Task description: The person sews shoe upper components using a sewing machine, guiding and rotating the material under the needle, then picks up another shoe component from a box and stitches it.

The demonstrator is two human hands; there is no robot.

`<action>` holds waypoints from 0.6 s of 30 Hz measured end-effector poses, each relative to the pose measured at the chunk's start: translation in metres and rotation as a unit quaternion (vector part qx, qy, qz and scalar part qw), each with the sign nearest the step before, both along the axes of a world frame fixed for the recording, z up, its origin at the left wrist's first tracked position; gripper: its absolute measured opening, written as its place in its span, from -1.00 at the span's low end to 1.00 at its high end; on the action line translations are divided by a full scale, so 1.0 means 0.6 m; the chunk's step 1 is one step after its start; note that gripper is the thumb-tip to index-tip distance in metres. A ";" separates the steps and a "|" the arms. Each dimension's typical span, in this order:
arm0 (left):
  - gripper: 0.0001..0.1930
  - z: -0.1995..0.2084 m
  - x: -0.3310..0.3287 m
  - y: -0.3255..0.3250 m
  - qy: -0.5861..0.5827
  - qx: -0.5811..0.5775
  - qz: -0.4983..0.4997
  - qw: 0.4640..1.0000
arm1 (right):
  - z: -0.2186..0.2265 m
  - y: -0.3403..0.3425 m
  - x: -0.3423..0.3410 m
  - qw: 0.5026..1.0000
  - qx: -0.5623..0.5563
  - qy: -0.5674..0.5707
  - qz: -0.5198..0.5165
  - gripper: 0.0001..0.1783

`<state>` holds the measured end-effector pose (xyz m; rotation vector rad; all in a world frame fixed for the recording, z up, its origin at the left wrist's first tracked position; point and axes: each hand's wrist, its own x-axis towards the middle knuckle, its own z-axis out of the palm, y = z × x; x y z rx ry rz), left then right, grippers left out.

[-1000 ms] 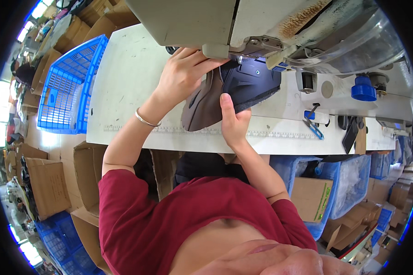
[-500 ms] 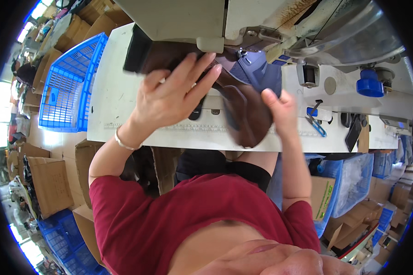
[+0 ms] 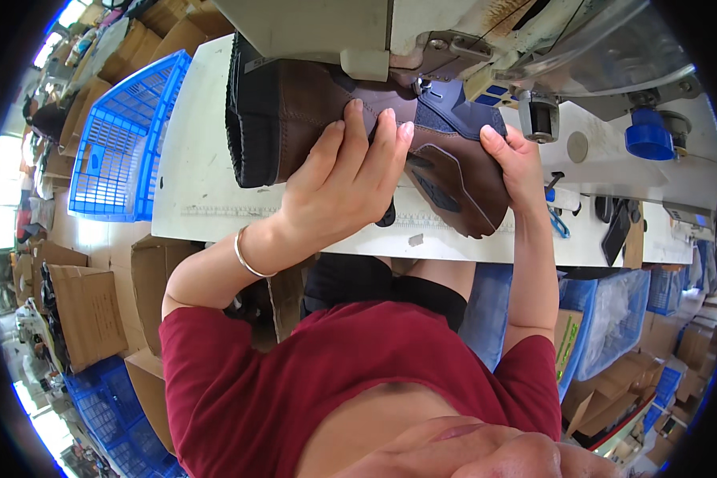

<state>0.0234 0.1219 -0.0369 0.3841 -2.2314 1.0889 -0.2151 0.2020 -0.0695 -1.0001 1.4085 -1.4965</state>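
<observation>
A brown leather shoe upper (image 3: 474, 177) with a jagged black collar (image 3: 255, 119) and a blue-grey tongue (image 3: 452, 102) lies beneath the head of a sewing machine (image 3: 319, 32). Its inner part meets the presser foot (image 3: 425, 84); the needle tip is too small to make out. My left hand (image 3: 334, 179) rests flat on the brown leather, fingers stretched out and pointing toward the machine. At the right side, my right hand (image 3: 522, 169) grips the upper's edge with the thumb on top and the other fingers partly hidden.
A blue plastic basket (image 3: 123, 143) stands left of the white table (image 3: 191, 171). Blue-handled snips (image 3: 560, 225) and a black flat object (image 3: 614, 231) lie to the right. Cardboard boxes (image 3: 88, 315) are on the floor at left; blue crates (image 3: 613, 327) stand at lower right.
The upper has turned and spread out, with its black collar showing more at left. My left hand has slid slightly right and nearer me; my right hand has moved right and farther away.
</observation>
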 end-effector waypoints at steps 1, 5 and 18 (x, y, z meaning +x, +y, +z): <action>-0.71 -0.003 -0.001 0.001 -0.002 0.003 0.021 1.000 | 0.000 0.000 0.000 1.000 -0.001 -0.006 0.001 -0.78; -0.77 -0.003 -0.006 -0.006 0.031 0.005 -0.025 0.999 | 0.003 -0.002 0.004 0.999 0.001 -0.039 0.005 -0.78; -0.74 0.003 -0.014 -0.001 0.047 0.045 0.017 0.998 | -0.022 -0.007 -0.020 0.998 -0.010 -0.056 0.025 -0.73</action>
